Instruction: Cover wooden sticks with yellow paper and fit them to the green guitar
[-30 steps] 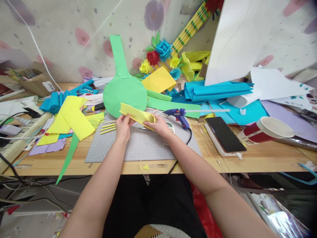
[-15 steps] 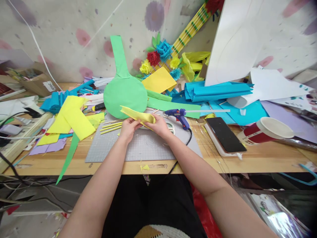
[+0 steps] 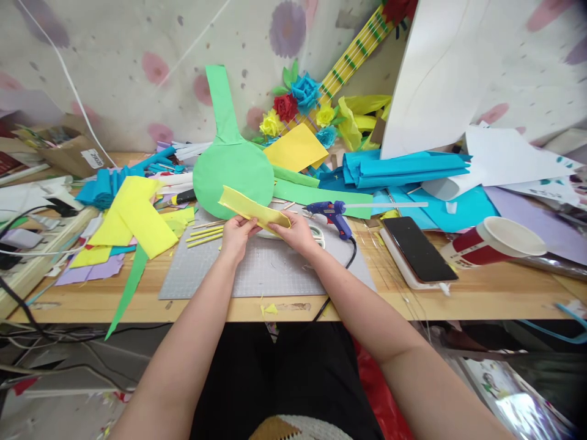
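A strip of yellow crepe paper (image 3: 250, 206) is held between my two hands above the grey cutting mat (image 3: 275, 275). My left hand (image 3: 238, 235) pinches its lower left edge. At its right end, my right hand (image 3: 300, 232) grips it with the thumb on top. Behind the strip lies a round green paper piece (image 3: 233, 174) with a long upright neck. Several thin yellow paper-wrapped sticks (image 3: 205, 236) rest left of my left hand. To the right of my right hand sits a blue glue gun (image 3: 332, 214), and white-handled scissors (image 3: 317, 235) are partly hidden behind that hand.
A phone (image 3: 419, 250) on a white block and a paper cup (image 3: 498, 241) stand at the right. Folded yellow paper (image 3: 142, 214) and blue crepe rolls (image 3: 403, 168) lie around the mat. A flower-decorated yellow guitar shape (image 3: 353, 55) leans on the wall.
The yellow strip has tilted and opened flatter, showing more of its face, with its left end slightly higher. Both hands keep hold of it in nearly the same place.
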`<state>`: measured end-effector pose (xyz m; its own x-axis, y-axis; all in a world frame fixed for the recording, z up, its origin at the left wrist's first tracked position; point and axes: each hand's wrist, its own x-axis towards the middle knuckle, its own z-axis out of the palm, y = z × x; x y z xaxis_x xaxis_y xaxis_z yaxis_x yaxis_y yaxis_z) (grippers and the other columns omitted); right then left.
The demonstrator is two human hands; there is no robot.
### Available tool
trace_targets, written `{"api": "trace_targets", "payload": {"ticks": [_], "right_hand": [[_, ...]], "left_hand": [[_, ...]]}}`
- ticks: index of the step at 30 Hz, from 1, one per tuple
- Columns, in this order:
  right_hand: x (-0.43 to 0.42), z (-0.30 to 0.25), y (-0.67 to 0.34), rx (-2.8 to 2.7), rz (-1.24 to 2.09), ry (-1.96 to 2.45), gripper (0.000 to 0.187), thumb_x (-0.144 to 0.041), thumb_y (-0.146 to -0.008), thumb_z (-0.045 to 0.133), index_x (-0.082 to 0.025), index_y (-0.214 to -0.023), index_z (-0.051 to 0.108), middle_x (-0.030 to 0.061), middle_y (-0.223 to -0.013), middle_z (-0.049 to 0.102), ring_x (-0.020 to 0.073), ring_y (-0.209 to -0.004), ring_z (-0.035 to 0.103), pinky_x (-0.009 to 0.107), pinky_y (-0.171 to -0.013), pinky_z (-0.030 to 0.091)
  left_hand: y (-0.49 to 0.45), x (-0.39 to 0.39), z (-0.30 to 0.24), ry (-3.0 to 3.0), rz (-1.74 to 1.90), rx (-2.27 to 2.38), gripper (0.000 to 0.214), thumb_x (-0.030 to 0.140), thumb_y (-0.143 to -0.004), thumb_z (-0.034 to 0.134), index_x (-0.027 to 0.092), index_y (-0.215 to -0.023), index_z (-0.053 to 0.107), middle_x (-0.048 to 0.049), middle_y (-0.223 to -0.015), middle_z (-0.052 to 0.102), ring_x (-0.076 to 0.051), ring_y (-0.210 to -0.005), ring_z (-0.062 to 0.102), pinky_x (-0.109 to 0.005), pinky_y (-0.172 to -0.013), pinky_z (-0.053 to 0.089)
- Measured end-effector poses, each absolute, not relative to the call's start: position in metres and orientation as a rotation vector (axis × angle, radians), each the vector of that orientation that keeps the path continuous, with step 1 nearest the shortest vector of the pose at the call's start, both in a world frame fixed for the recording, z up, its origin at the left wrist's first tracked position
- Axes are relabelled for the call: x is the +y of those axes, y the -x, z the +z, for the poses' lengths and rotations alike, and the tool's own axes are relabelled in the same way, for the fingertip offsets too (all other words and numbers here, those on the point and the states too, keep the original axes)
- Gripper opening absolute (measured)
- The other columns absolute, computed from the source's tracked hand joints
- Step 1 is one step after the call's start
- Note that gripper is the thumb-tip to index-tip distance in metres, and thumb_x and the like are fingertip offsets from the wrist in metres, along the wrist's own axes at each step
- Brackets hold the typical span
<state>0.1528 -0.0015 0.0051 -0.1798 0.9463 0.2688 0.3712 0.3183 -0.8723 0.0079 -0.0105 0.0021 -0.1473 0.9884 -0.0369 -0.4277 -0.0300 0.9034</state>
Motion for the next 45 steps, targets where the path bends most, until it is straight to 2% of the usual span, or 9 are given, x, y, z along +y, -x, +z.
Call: {"api": "trace_targets", "payload": {"ticks": [12, 18, 26, 31, 34, 40, 45], "right_hand": [[0.004, -0.001, -0.152, -1.665, 0.972, 1.139, 0.034, -0.022, -0.062, 0.059, -0.016, -0.096, 0.060, 0.0016, -0.084, 0.064, 0.0159, -0.075, 0.056, 0.028, -0.069, 0.043], [0.000, 0.004, -0.153, -1.690, 0.998, 1.110, 0.029, -0.024, -0.063, 0.060, -0.016, -0.090, 0.060, 0.0007, -0.081, 0.063, 0.0149, -0.074, 0.056, 0.026, -0.068, 0.042], [0.002, 0.001, -0.153, -1.692, 1.009, 1.156, 0.031, -0.022, -0.059, 0.064, -0.017, -0.090, 0.061, -0.0008, -0.078, 0.063, 0.0136, -0.071, 0.056, 0.025, -0.066, 0.043], [0.000, 0.005, -0.153, -1.634, 1.110, 1.189, 0.032, -0.022, -0.058, 0.065, -0.016, -0.089, 0.061, -0.0013, -0.074, 0.062, 0.0106, -0.060, 0.055, 0.024, -0.058, 0.045], [-0.003, 0.009, -0.153, -1.599, 1.188, 1.203, 0.035, -0.021, -0.057, 0.066, -0.016, -0.091, 0.061, -0.0011, -0.073, 0.062, 0.0096, -0.054, 0.054, 0.024, -0.053, 0.046], [-0.003, 0.007, -0.154, -1.558, 1.314, 1.163, 0.034, -0.021, -0.060, 0.063, -0.017, -0.093, 0.058, -0.0007, -0.073, 0.064, 0.0111, -0.057, 0.058, 0.025, -0.055, 0.049], [0.000, 0.003, -0.154, -1.725, 1.113, 1.256, 0.032, -0.022, -0.060, 0.064, -0.016, -0.091, 0.060, -0.0015, -0.070, 0.063, 0.0112, -0.058, 0.056, 0.026, -0.059, 0.046]], "left_hand": [[-0.009, -0.011, 0.004, -0.793, 1.522, 1.018, 0.023, 0.021, -0.055, 0.072, 0.010, -0.072, 0.062, -0.0046, -0.070, 0.066, -0.017, -0.070, 0.064, -0.038, -0.077, 0.051], [-0.007, -0.009, 0.002, -0.775, 1.565, 1.063, 0.023, 0.021, -0.054, 0.072, 0.010, -0.072, 0.062, -0.0050, -0.071, 0.066, -0.016, -0.066, 0.064, -0.037, -0.073, 0.052], [-0.008, -0.009, 0.002, -0.763, 1.559, 1.119, 0.024, 0.021, -0.053, 0.073, 0.010, -0.072, 0.061, -0.0047, -0.070, 0.066, -0.015, -0.061, 0.063, -0.033, -0.066, 0.053], [-0.006, -0.012, 0.007, -0.763, 1.455, 1.037, 0.018, 0.022, -0.062, 0.067, 0.010, -0.075, 0.059, -0.0044, -0.072, 0.066, -0.014, -0.062, 0.063, -0.033, -0.069, 0.053], [-0.005, -0.012, 0.009, -0.744, 1.421, 1.012, 0.011, 0.017, -0.067, 0.062, 0.010, -0.075, 0.059, -0.0051, -0.073, 0.066, -0.015, -0.065, 0.064, -0.034, -0.073, 0.052], [-0.006, -0.011, 0.006, -0.750, 1.419, 1.087, 0.007, 0.015, -0.068, 0.061, 0.009, -0.071, 0.058, -0.0047, -0.068, 0.065, -0.015, -0.066, 0.064, -0.035, -0.074, 0.051], [-0.007, -0.011, 0.004, -0.755, 1.457, 1.118, 0.009, 0.017, -0.067, 0.063, 0.010, -0.068, 0.058, -0.0031, -0.065, 0.064, -0.013, -0.061, 0.063, -0.034, -0.072, 0.052]]}}
